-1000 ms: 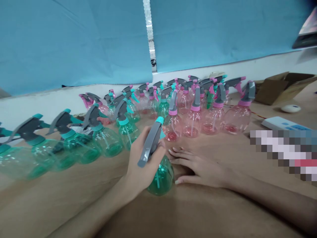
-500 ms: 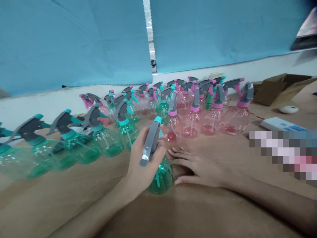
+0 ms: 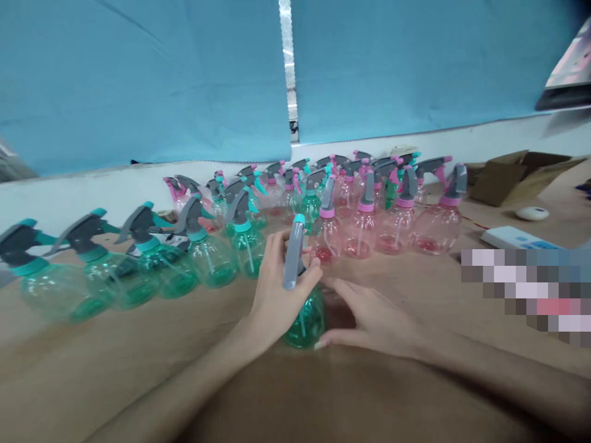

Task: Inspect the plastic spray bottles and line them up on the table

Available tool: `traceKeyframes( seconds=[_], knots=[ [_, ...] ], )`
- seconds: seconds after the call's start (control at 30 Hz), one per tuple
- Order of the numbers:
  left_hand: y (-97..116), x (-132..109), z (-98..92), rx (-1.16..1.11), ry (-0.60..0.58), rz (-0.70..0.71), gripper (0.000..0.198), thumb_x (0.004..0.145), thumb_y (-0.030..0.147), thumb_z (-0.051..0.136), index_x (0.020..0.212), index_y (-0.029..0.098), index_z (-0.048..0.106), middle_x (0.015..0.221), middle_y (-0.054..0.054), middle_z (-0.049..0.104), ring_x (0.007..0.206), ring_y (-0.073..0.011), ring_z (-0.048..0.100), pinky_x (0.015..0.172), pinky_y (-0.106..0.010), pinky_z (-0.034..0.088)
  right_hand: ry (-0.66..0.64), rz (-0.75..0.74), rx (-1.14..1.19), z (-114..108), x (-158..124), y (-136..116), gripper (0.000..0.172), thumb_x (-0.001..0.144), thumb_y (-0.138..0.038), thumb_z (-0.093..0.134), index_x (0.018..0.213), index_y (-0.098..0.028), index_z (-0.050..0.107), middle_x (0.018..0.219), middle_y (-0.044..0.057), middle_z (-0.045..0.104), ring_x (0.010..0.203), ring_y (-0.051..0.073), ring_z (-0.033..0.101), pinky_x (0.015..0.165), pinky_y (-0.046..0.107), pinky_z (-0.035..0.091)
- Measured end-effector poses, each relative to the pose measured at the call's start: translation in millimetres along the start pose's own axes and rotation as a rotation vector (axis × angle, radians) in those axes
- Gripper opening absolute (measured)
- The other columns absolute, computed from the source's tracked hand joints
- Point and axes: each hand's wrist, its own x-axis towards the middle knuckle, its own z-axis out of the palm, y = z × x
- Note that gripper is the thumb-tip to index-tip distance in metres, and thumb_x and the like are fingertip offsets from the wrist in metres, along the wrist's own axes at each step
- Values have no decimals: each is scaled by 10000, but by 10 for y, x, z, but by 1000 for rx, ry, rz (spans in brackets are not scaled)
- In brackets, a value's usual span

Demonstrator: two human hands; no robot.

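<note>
My left hand [image 3: 281,289] is wrapped round the neck of a green spray bottle [image 3: 305,323] with a grey trigger head [image 3: 294,252] and a turquoise nozzle tip. The bottle stands upright in front of me, its clear body showing a thin tube inside. My right hand [image 3: 373,314] curves round the bottle's right side, thumb and fingers apart. Its thumb tip reaches the bottle's lower edge; whether the fingers press on it I cannot tell. Just beyond stand a row of pink spray bottles [image 3: 357,237] and a slanting row of green spray bottles [image 3: 212,261].
More spray bottles [image 3: 272,191] in both colours crowd the back by the white ledge. At right lie an open cardboard box [image 3: 496,181], a white computer mouse [image 3: 532,213] and a white box [image 3: 512,237]. A blue cloth [image 3: 184,80] hangs behind the table.
My right hand has lifted from lying flat on the table and curved closer to the green spray bottle. My left hand keeps its hold. The view has shifted slightly.
</note>
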Motion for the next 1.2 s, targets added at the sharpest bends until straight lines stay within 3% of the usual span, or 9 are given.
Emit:
traceKeyframes(
  seconds=[0.13,0.23,0.33,0.5,0.63,0.8,0.93,1.2],
  knots=[
    [8,-8,-33,39,-32,-10,395,781,278,620,1128,231,438,1094,-81,559,1042,-261,571,854,-440,496,108,-17,3,24,48,-239,808,708,-632,638,1338,-206,364,1207,127,590,1062,322,585,811,445,491],
    [36,-18,-82,24,-104,-12,517,790,307,625,1233,232,368,1216,-108,515,1104,-259,546,905,-449,478,191,-33,-10,44,114,-379,681,710,-622,642,1218,-207,458,1119,109,617,1021,309,596,788,420,498],
    [54,-67,-169,53,-166,14,633,784,323,637,1311,243,294,1318,-113,433,1171,-251,500,968,-445,442,265,-36,-33,80,175,-462,604,743,-574,627,1207,-227,455,1076,98,623,983,305,606,759,413,501],
    [-96,-330,-412,169,-223,82,699,803,317,613,1360,269,194,1379,-118,330,1277,-269,403,1054,-483,354,249,13,-67,97,271,-488,568,803,-467,560,1272,-218,356,1061,103,620,905,298,630,698,415,502],
    [-375,-553,-643,351,-163,74,546,842,319,556,1301,265,265,1302,-108,384,1236,-270,437,1040,-508,351,258,74,-209,58,425,-457,600,785,-622,538,1173,-177,427,1051,144,617,950,336,612,730,444,492],
    [-643,-628,-815,475,-170,-30,358,872,281,501,1205,233,380,1222,-79,458,1172,-239,491,1003,-457,395,284,106,-431,7,734,-407,606,765,-709,489,1045,-171,505,1063,160,613,1019,353,575,763,447,484],
    [-693,-629,-824,532,-178,-11,305,851,258,518,1144,224,440,1165,-68,522,1105,-254,520,951,-463,421,259,149,-529,-31,974,-378,592,749,-692,533,1023,-167,521,1051,153,632,1040,349,571,778,438,488],
    [-700,-645,-820,559,-167,51,260,834,223,520,1090,221,474,1119,-57,562,1056,-253,539,919,-445,433,230,311,-573,-101,1194,-365,609,738,-708,519,1004,-160,513,968,154,662,857,363,650,628,415,492]
  ],
)
